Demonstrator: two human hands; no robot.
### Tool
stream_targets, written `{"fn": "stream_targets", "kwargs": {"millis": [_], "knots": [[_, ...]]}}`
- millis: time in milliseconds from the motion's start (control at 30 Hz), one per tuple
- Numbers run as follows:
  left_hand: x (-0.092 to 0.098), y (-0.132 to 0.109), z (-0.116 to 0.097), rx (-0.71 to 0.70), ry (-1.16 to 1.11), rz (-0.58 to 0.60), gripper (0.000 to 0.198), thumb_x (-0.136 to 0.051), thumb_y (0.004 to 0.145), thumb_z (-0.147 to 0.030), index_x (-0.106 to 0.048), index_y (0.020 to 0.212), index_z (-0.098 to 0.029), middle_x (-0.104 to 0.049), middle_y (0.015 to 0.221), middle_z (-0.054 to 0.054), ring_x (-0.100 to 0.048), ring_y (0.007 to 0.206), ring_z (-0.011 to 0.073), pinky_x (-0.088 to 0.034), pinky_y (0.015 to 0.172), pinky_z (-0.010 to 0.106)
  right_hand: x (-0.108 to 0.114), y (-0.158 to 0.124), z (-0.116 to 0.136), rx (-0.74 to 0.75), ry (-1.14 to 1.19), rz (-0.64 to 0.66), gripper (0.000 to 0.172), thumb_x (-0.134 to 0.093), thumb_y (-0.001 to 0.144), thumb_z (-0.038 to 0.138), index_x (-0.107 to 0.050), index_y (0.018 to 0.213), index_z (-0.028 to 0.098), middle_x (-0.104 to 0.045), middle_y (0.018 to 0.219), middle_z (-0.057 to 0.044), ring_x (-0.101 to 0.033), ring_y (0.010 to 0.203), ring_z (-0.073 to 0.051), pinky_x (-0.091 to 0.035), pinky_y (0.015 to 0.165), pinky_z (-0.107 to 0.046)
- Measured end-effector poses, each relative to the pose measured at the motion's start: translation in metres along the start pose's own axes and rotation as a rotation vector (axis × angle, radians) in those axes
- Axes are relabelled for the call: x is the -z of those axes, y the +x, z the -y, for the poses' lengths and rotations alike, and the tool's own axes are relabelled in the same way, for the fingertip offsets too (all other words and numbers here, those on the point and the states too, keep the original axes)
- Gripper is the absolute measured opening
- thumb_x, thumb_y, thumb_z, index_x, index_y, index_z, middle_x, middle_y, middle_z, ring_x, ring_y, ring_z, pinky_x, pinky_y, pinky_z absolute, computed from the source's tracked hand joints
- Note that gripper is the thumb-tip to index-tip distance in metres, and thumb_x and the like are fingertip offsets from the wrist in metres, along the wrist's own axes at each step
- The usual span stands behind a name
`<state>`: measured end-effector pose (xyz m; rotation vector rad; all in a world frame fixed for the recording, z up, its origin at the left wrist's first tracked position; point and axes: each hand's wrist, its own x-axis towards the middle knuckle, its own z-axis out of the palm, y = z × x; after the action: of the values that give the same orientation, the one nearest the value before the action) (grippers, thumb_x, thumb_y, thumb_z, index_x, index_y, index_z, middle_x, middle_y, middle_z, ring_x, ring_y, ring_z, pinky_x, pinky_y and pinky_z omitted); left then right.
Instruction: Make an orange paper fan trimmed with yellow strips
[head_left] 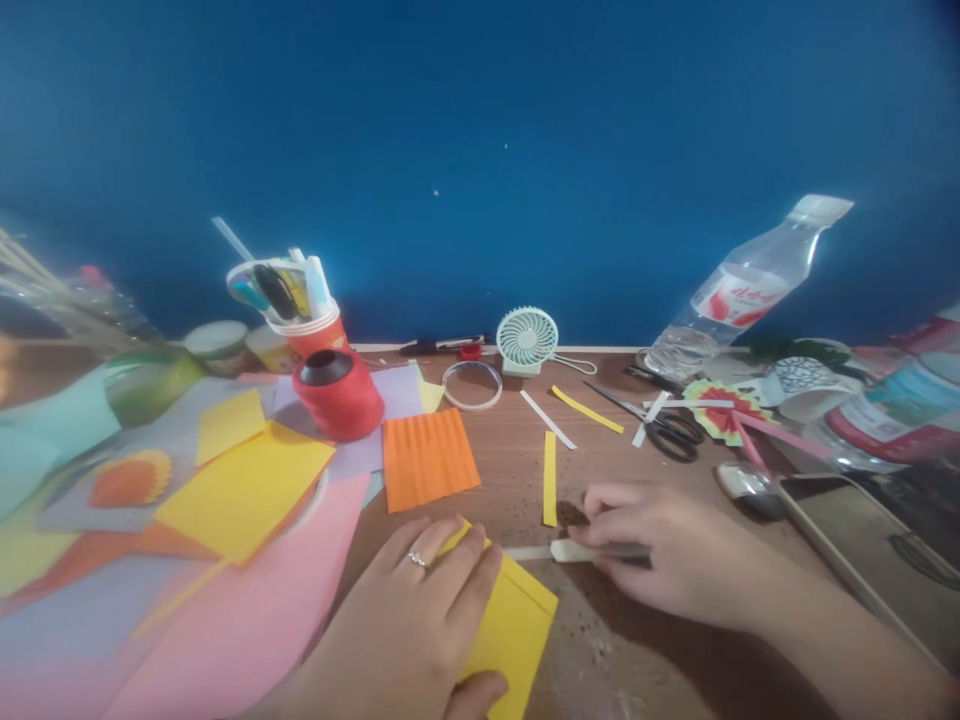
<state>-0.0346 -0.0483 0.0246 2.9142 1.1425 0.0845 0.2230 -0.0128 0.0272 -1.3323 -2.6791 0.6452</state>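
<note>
My left hand [420, 610] lies flat on a folded yellow paper [517, 625] at the table's near edge, fingers stretched out, a ring on one finger. My right hand [660, 560] is closed around a small cream-handled tool [574, 550] whose thin tip points left and touches the paper's upper edge. A narrow yellow paper strip [550, 478] lies just beyond the hands. A pleated orange paper [427, 458] sits to the upper left of my left hand.
Pink [247, 620] and yellow [244, 490] sheets cover the left side. A red thread spool [337, 395], a pen cup [300, 310], a small fan [527, 340], a tape ring [471, 385], scissors [660, 425], a tilted water bottle [739, 295], a paper pinwheel [724, 410] and a phone [855, 540] stand around.
</note>
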Motion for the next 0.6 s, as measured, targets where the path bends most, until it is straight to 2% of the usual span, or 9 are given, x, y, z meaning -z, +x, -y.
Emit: {"fn": "stream_targets", "kwargs": {"millis": [100, 233, 367, 600], "knots": [[0.001, 0.0, -0.002, -0.041, -0.014, 0.022, 0.051, -0.054, 0.075, -0.038, -0.05, 0.12, -0.016, -0.055, 0.122, 0.008, -0.051, 0.107, 0.0258, -0.042, 0.089, 0.037, 0.002, -0.008, -0.006, 0.012, 0.033, 0.002, 0.019, -0.05, 0.076, 0.011, -0.064, 0.077, 0.023, -0.053, 0.074, 0.001, -0.05, 0.058, -0.009, -0.035, 0.053, -0.02], [-0.001, 0.0, -0.003, 0.029, 0.002, -0.024, 0.048, -0.055, 0.073, -0.03, -0.051, 0.117, -0.012, -0.059, 0.116, 0.01, -0.054, 0.102, 0.0242, -0.045, 0.086, 0.035, 0.004, -0.009, -0.012, 0.034, 0.058, -0.004, 0.02, -0.051, 0.074, 0.01, -0.065, 0.078, 0.024, -0.053, 0.073, 0.001, -0.05, 0.06, -0.009, -0.035, 0.053, -0.021], [-0.001, 0.001, -0.001, 0.063, 0.018, -0.029, 0.05, -0.057, 0.071, -0.038, -0.054, 0.113, -0.012, -0.062, 0.11, 0.011, -0.055, 0.098, 0.0275, -0.048, 0.082, 0.039, 0.004, -0.008, -0.014, 0.036, 0.051, 0.034, 0.02, -0.05, 0.073, 0.008, -0.064, 0.074, 0.023, -0.052, 0.073, 0.001, -0.049, 0.06, -0.009, -0.033, 0.053, -0.02], [0.0, 0.003, 0.0, 0.097, -0.019, -0.024, 0.049, -0.053, 0.074, -0.045, -0.056, 0.114, -0.016, -0.063, 0.109, 0.008, -0.056, 0.097, 0.0271, -0.047, 0.08, 0.04, 0.004, -0.008, -0.013, 0.022, 0.046, 0.031, 0.021, -0.051, 0.071, 0.008, -0.064, 0.076, 0.023, -0.052, 0.072, 0.002, -0.05, 0.059, -0.009, -0.033, 0.053, -0.02]]}}
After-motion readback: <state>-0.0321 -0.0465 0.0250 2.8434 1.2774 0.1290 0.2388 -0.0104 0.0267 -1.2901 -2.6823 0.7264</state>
